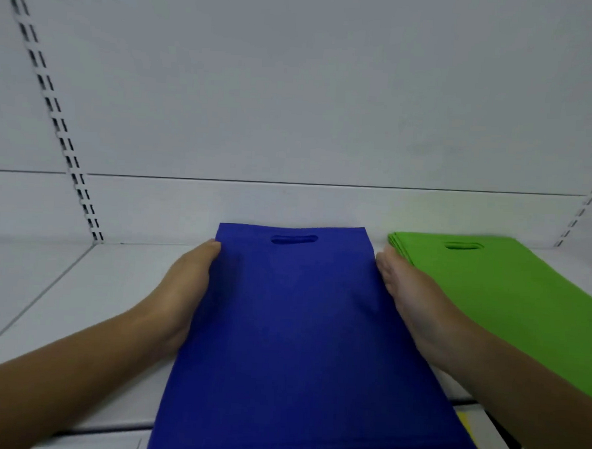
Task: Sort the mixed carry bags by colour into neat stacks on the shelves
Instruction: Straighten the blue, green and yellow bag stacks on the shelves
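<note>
blue bags flat on white shelf, centre | left hand at 9 o'clock edge, fingers straight, together | right hand at 3 o'clock edge, likewise | green stack beside right hand

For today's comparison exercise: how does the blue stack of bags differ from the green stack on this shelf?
The blue stack lies in the middle of the shelf; the green stack lies to its right. The left hand and right hand press flat against the blue stack's sides; neither grips the green stack. The blue stack overhangs the shelf's front edge. Both lie flat, cut-out handles toward the back wall.
</note>
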### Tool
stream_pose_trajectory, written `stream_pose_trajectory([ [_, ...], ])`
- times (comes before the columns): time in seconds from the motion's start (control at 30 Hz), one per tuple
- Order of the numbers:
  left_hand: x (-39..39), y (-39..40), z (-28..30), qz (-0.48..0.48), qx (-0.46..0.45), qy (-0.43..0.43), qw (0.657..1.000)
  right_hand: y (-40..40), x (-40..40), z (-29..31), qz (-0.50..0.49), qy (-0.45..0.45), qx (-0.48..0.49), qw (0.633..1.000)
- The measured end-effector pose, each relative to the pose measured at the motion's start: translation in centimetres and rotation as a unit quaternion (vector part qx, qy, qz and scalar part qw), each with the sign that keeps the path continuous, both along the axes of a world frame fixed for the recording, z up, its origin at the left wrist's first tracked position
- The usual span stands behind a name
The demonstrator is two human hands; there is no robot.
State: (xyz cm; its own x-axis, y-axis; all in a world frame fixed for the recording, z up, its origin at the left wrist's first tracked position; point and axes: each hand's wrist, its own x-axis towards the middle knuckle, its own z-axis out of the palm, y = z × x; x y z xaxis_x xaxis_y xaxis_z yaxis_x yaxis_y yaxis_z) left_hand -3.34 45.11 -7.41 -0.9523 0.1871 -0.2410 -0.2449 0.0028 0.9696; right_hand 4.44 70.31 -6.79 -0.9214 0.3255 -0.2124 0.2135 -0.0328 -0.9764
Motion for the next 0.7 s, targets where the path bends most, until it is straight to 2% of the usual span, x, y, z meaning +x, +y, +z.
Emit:
stream_pose_trajectory([
  [0.1, -0.4, -1.4, 0.2, 0.033, 0.028, 0.022, 0.999, 1.2, 0.1, 0.3, -0.006, 0.025, -0.014, 1.0],
  [0.2, 0.8, -3.9, 0.5, 0.046, 0.096, 0.002, 0.994, 2.6, 2.1, -0.1, -0.015, 0.045, -0.09, 0.995],
  [0.33, 3.2, -4.5, 0.2, 0.031, 0.141, -0.038, 0.989, 2.0, 3.6, -1.3, -0.01, 0.059, -0.115, 0.992],
  [0.47, 3.3, -2.9, 0.9, 0.017, 0.148, -0.039, 0.988, 0.3, 2.6, -0.9, -0.005, 0.049, -0.044, 0.998],
  [0.6, 3.3, -2.4, 1.3, -0.006, 0.118, -0.014, 0.993, 0.1, 2.6, -0.5, 0.016, 0.054, -0.006, 0.998],
  [0.7, 4.3, -3.1, 1.3, -0.027, 0.103, 0.01, 0.994, -0.3, 3.6, -0.6, 0.027, 0.067, 0.069, 0.995],
])
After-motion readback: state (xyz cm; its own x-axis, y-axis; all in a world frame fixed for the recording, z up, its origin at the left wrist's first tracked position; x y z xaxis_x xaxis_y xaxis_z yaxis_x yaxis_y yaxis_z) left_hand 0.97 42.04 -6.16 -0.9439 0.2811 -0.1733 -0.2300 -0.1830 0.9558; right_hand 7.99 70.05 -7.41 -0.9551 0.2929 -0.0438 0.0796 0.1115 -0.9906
